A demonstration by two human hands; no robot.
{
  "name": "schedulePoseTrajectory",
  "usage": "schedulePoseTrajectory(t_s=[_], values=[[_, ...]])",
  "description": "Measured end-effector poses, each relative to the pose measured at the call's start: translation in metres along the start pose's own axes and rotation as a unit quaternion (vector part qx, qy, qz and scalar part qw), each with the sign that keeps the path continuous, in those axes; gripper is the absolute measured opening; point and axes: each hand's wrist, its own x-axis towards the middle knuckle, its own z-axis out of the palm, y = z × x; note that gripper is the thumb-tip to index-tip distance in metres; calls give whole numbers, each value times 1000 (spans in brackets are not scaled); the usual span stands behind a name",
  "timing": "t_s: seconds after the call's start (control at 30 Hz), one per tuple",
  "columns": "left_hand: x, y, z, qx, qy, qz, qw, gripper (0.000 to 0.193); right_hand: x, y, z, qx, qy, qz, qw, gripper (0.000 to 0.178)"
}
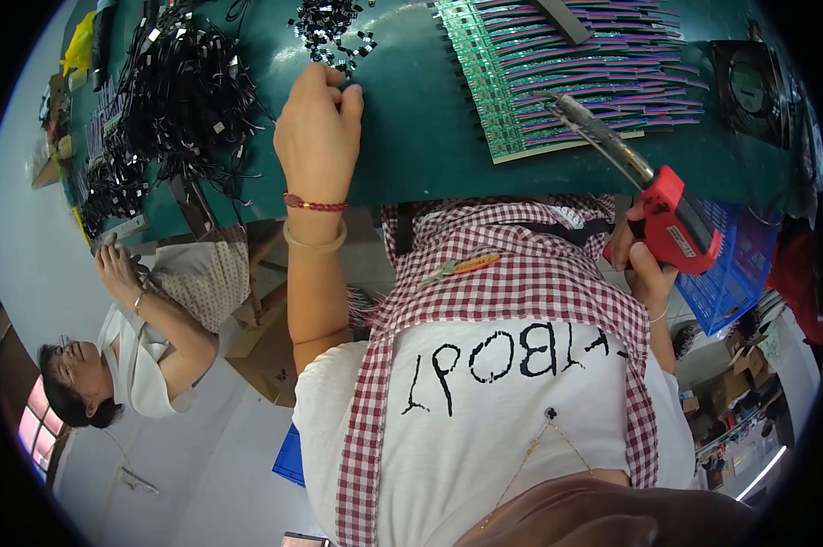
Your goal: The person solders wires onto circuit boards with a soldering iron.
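1. My checked apron (539, 287) and white shirt (484, 447) fill the foreground, below the edge of the green table (407, 137).
2. My right hand (648, 264) is wrapped around a red gun-shaped tool (676, 219), its metal barrel angled up and leftward.
3. My left hand (318, 123) rests forward over the table, fingers curled at the near edge of a pile of small black parts (329, 25); whether they pinch one, I cannot tell.
4. By the tool's tip lie green circuit boards (486, 87), coloured wires (603, 77) extending rightward.
5. Farther left, black cables (188, 82) lie heaped near a co-worker (160, 342).
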Motion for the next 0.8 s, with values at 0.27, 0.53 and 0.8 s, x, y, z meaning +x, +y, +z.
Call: schedulePoseTrajectory(t_s=[0.27,0.53,0.8], values=[[-2,-18,9,-34,-18,33,999,17,13,-4,2,46,-32,-66,996,43],[-23,39,-12,-622,-263,-70,734,9,32,-15,38,90,-8,-65,994,43],[-57,81,-18,-603,-244,7,759,13,56,-30,87,25,-141,-47,989,12]])
